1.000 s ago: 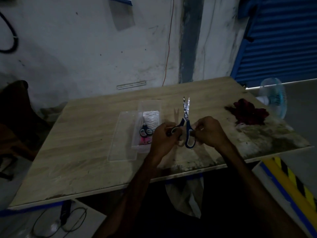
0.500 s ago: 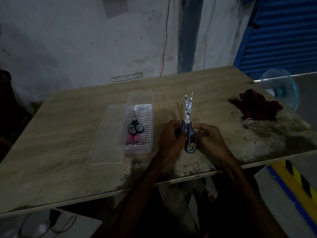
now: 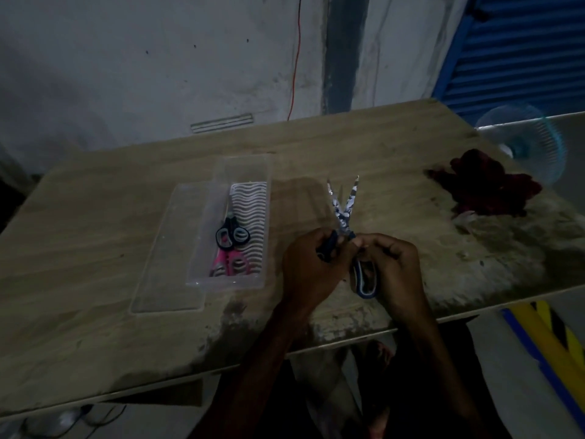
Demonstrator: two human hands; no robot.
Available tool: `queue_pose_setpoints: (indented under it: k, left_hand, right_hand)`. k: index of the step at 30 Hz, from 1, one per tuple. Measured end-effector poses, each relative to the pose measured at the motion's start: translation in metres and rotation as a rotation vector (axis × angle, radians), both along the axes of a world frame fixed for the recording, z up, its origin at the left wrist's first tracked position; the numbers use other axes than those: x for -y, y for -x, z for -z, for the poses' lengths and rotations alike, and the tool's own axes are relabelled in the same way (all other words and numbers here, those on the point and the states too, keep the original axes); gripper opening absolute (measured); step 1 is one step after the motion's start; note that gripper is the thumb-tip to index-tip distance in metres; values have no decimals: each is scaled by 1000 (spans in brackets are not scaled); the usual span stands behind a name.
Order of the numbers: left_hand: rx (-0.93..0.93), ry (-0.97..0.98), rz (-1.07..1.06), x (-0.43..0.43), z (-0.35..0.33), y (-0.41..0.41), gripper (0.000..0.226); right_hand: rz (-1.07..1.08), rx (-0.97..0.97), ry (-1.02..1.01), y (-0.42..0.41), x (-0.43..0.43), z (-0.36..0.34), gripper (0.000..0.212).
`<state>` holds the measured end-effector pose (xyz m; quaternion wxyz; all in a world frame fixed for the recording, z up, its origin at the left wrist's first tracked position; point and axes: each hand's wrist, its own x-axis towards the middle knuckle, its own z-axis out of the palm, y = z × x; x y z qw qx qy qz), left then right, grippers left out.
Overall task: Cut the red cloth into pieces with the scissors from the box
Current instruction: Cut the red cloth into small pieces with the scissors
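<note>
Both hands hold one pair of blue-handled scissors (image 3: 345,210) above the table's near edge, its patterned blades pointing away and spread apart. My left hand (image 3: 311,270) grips the left handle loop, my right hand (image 3: 394,270) the right loop. The red cloth (image 3: 484,185) lies crumpled at the right end of the table, well clear of both hands. The clear plastic box (image 3: 240,172) stands left of the hands and holds a black pair of scissors (image 3: 231,237) and a pink pair (image 3: 229,264).
The box's clear lid (image 3: 171,258) lies flat beside the box on its left. A small blue fan (image 3: 535,147) sits past the table's right corner behind the cloth. The wooden table (image 3: 95,248) has a stained patch near its right front edge. A yellow-black striped bar (image 3: 557,337) is below right.
The scissor blades have spread further apart as the hands pulled the handles open. The view has shifted down and closer to the table.
</note>
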<state>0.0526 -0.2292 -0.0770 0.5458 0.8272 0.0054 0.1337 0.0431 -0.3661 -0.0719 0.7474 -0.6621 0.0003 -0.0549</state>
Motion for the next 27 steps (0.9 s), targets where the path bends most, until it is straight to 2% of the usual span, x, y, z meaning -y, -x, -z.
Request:
queue_pose_setpoints:
  k: [7, 10, 16, 21, 27]
  left_hand:
    - [35, -13, -14, -2, -6, 2, 49]
    - [-2, -88, -17, -2, -9, 4, 51]
    - [-26, -241, 159, -20, -14, -6, 35]
    - [92, -518, 215, -20, -26, -12, 20]
    - [72, -475, 173, -12, -31, -16, 21]
  right_hand:
    - [-59, 70, 11, 5, 2, -5, 20]
    - [-31, 64, -13, 5, 1, -5, 21]
    - [92, 68, 60, 3, 3, -2, 24]
    - [142, 44, 42, 2, 2, -2, 23]
    - [134, 59, 69, 3, 3, 1, 23]
